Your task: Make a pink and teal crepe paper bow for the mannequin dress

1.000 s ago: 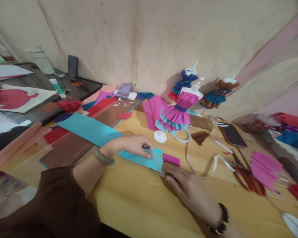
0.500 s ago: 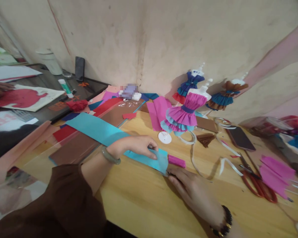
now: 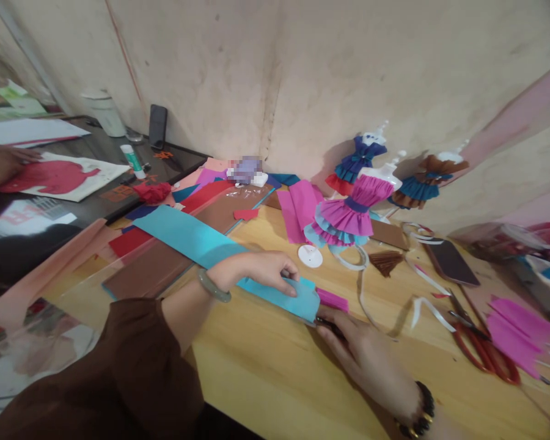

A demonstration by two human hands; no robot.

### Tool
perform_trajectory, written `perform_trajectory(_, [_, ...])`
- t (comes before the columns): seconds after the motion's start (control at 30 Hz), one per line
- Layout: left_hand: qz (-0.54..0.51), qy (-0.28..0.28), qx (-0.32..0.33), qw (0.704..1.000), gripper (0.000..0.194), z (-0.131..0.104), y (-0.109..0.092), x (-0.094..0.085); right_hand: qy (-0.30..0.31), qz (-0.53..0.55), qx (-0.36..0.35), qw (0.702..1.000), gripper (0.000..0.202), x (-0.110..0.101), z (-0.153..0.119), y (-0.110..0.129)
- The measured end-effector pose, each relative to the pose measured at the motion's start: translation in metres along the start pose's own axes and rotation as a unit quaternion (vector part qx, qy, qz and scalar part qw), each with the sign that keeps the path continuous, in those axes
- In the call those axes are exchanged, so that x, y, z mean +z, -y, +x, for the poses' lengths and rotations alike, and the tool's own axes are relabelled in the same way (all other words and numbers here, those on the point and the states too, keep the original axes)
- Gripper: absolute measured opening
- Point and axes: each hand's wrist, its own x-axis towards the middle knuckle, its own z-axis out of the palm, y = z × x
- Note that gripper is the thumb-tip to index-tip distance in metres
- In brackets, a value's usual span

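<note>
A long blue paper strip lies slantwise on the wooden table. My left hand, with a green bangle on the wrist, presses its fingertips on a translucent piece that covers the strip's near end. My right hand, wearing a dark bead bracelet, lies just right of that end. Its fingers close on a thin dark tool whose tip touches the paper's edge. A small folded pink crepe piece lies beside the strip's end, just above my right hand.
Three small mannequins in paper dresses stand by the wall, the nearest in pink. Red scissors, a phone, white ribbon, a white disc and pink crepe lie at right. Brown and red sheets lie at left. Another person's hand rests far left.
The view has swung a little to the left, so everything sits further right in the picture. Both hands stay on the end of the blue strip.
</note>
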Motion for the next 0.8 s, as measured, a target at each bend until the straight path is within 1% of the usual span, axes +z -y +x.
perform_trajectory(0.17, [0.012,-0.001,-0.009,1.0,0.013,0.0005,-0.0003,0.0004,0.003,-0.025,-0.01,1.0,0.023,-0.0031,0.0037,-0.0001])
perform_trajectory(0.4, [0.03,-0.01,-0.038,0.999,0.013,-0.0005,-0.0062,-0.0003,0.007,-0.038,-0.023,0.999,0.022,-0.0036,0.0065,0.0011])
perform_trajectory(0.8, [0.016,-0.001,-0.024,1.0,0.016,-0.0004,0.0008,-0.0013,-0.006,-0.032,-0.04,0.999,0.023,-0.0032,0.0087,0.0019])
